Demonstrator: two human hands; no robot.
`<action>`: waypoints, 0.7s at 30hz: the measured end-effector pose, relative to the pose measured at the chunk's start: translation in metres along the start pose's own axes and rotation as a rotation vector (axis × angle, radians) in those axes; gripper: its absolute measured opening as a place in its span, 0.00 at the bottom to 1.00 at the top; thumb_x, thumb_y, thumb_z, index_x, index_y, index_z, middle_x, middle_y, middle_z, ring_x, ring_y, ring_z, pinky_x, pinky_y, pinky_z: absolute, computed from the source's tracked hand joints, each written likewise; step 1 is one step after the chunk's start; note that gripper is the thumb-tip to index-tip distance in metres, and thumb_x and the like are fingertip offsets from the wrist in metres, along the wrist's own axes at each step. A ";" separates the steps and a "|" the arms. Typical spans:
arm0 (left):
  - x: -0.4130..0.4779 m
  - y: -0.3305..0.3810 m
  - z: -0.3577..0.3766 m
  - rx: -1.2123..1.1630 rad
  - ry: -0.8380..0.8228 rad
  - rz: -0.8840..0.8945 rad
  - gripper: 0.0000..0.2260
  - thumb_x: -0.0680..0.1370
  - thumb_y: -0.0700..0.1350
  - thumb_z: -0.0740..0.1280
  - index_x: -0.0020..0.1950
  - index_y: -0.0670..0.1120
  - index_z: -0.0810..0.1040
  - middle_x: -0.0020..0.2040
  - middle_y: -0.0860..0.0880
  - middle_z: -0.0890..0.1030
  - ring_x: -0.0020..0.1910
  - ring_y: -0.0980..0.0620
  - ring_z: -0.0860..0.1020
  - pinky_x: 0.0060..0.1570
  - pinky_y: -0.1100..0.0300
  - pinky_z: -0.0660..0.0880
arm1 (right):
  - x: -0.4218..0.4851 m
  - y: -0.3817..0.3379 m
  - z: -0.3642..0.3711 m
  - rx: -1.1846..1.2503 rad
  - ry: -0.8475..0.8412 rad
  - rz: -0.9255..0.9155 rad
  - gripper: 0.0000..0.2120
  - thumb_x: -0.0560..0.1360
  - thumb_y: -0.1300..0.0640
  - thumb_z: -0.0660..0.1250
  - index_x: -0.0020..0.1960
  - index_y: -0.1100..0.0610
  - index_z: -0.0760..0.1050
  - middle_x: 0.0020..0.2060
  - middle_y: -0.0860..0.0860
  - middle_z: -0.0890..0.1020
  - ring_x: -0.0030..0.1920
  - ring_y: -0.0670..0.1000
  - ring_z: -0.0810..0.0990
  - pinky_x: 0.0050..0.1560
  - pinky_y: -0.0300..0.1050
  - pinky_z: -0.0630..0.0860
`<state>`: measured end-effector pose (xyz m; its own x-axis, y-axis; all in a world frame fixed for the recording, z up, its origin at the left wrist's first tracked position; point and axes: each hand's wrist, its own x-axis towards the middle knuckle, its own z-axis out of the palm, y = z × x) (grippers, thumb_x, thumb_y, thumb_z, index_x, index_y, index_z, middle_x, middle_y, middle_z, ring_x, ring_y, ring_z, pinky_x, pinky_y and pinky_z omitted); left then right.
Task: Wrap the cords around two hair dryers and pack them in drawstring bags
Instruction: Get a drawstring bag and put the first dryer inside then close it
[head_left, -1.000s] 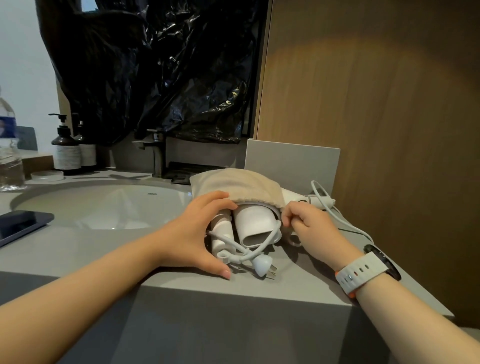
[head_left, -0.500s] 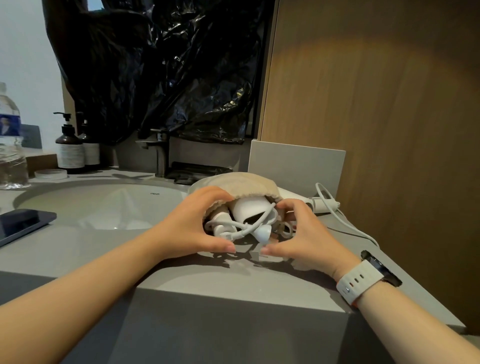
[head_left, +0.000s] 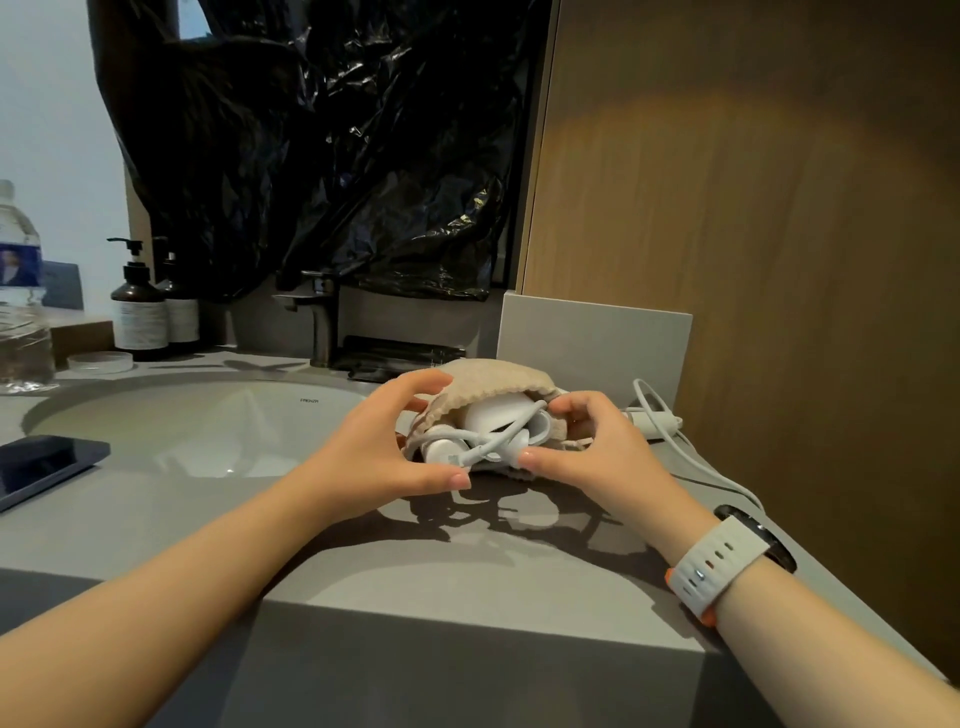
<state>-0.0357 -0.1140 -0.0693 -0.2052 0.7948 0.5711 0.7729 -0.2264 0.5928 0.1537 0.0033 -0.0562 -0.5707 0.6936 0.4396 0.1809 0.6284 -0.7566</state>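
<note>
Your left hand (head_left: 382, 441) and right hand (head_left: 592, 447) both pinch the mouth of the beige bag (head_left: 488, 382) on the counter (head_left: 441, 561), right of the sink (head_left: 197, 421). White dryer (head_left: 493, 415) with wrapped cord (head_left: 498, 441) sits mostly inside, poking out. Second dryer's cord (head_left: 654, 421) lies behind your right hand, by the wall.

Bathroom (washbasin (head_left: 197, 426), tap (head_left: 319, 317), soap bottles (head_left: 140, 306))
</note>
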 end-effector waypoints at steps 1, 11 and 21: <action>0.001 -0.001 -0.001 -0.018 0.011 -0.002 0.33 0.63 0.51 0.79 0.60 0.62 0.64 0.61 0.61 0.70 0.61 0.60 0.70 0.47 0.72 0.69 | 0.004 -0.001 0.001 0.027 0.027 0.005 0.24 0.62 0.49 0.77 0.53 0.49 0.70 0.47 0.45 0.76 0.45 0.42 0.75 0.42 0.34 0.70; 0.007 -0.009 -0.004 0.009 0.099 0.097 0.17 0.64 0.65 0.71 0.47 0.63 0.70 0.56 0.65 0.73 0.59 0.62 0.72 0.47 0.63 0.78 | 0.026 -0.002 0.019 0.065 0.205 -0.014 0.11 0.68 0.53 0.73 0.43 0.51 0.71 0.36 0.46 0.73 0.37 0.44 0.71 0.39 0.37 0.70; 0.007 -0.004 0.000 0.032 0.098 0.116 0.13 0.72 0.49 0.70 0.47 0.64 0.69 0.51 0.66 0.74 0.57 0.65 0.72 0.46 0.61 0.78 | 0.016 -0.002 0.028 -0.259 0.171 -0.234 0.12 0.70 0.44 0.69 0.48 0.41 0.66 0.42 0.40 0.68 0.41 0.37 0.69 0.36 0.31 0.64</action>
<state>-0.0402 -0.1079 -0.0678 -0.1704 0.7051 0.6883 0.8131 -0.2940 0.5025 0.1219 0.0029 -0.0611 -0.4827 0.5555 0.6771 0.2704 0.8299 -0.4881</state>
